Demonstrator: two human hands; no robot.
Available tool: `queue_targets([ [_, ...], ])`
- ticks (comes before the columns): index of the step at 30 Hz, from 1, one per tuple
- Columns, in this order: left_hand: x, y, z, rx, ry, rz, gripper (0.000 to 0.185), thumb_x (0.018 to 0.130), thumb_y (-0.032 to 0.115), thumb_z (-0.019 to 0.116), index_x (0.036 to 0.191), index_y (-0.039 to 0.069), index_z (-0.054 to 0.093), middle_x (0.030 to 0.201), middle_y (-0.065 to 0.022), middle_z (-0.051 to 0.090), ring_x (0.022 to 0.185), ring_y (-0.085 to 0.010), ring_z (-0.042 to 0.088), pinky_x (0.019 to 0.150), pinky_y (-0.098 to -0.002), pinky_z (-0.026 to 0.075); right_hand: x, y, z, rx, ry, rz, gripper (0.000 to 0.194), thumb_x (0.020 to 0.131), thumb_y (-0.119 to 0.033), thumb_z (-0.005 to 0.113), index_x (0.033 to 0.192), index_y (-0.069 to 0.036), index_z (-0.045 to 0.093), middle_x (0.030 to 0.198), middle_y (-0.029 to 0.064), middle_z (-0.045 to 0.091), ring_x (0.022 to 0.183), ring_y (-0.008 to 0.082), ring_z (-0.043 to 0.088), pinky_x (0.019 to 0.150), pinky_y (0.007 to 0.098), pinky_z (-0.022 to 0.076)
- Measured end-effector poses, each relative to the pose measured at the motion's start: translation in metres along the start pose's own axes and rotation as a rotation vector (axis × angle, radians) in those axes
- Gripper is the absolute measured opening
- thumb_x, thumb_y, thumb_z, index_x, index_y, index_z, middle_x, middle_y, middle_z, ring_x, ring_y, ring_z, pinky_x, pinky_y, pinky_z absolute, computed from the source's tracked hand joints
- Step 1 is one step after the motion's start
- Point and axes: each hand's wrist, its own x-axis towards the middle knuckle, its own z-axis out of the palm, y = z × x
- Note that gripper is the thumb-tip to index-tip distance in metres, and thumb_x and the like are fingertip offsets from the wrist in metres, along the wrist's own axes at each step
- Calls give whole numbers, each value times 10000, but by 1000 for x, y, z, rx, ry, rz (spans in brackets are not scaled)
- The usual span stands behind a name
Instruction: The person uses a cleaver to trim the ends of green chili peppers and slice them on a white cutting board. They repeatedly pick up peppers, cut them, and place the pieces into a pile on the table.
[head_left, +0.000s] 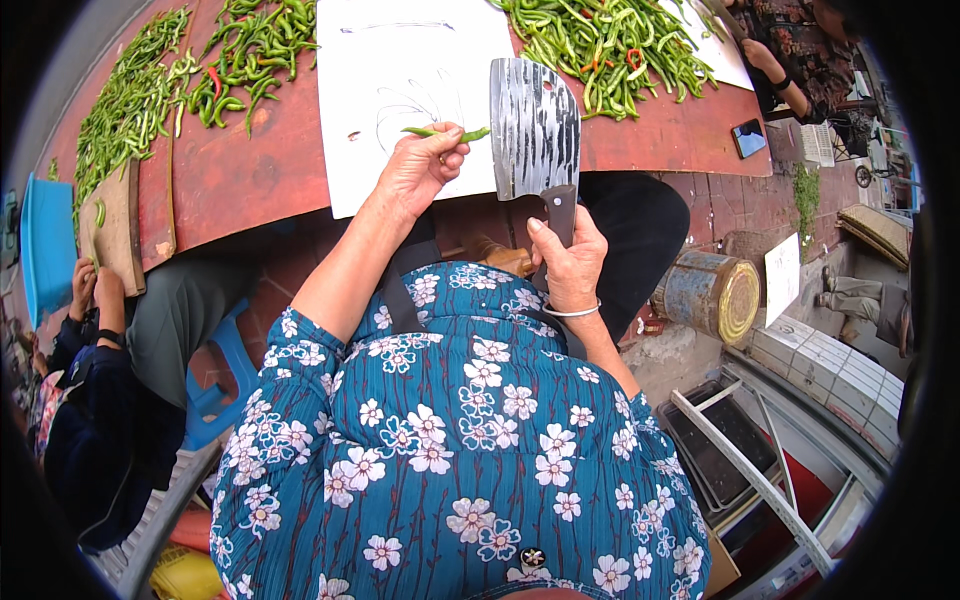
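Note:
Between the thumb and fingers of my left hand (427, 161) is a single green chili pepper (474, 136), held above a white cutting board (412, 60). My right hand (570, 255) grips the dark handle of a cleaver (534, 124). Its broad, streaked blade stands upright beside the pepper, over the board's right edge. The blade bears a small hole near its top corner. Scratches and dark marks run across the board. Green chilies (615, 45) with a few red ones lie heaped to the right, and another heap of chilies (259, 52) lies to the left.
The red wooden table (255, 176) also bears a phone (748, 139) at its right corner. On the left, a co-worker's hands (97, 285) hold a pepper at a wooden board (114, 225) beside a blue basin (49, 247). Another person (787, 67) sits at right, near a rusty metal drum (705, 292).

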Motion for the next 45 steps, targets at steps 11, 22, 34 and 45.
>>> queue_targets([
  [11, -1, -1, -2, -9, -15, -9, 122, 825, 82, 627, 898, -4, 579, 738, -78, 571, 574, -101, 484, 496, -194, 383, 0, -1, -1, -13, -11, 14, 182, 791, -45, 650, 928, -2, 539, 657, -13, 537, 488, 26, 442, 436, 183, 363],
  [22, 1, 0, -4, 29, -17, 22, 140, 827, 107, 632, 894, -1, 572, 705, -75, 579, 545, -86, 493, 473, -174, 385, -1, -4, -4, 0, -44, 51, 173, 784, -56, 653, 906, -2, 543, 629, -19, 520, 471, 26, 439, 425, 183, 357],
  [34, -2, 2, -3, 95, -35, 20, 136, 807, 99, 652, 845, -7, 575, 674, -59, 560, 520, -65, 471, 433, -156, 337, 2, -4, -6, -29, -78, 42, 175, 784, -55, 655, 910, -14, 541, 629, -30, 515, 467, 22, 434, 416, 181, 353],
  [45, -4, 2, -4, 19, -62, -91, 147, 819, 93, 635, 876, -13, 551, 673, -53, 535, 510, -62, 420, 427, -164, 306, 0, -6, -9, -24, -101, 61, 176, 782, -61, 658, 909, -17, 545, 635, -28, 519, 470, 19, 429, 417, 179, 350],
])
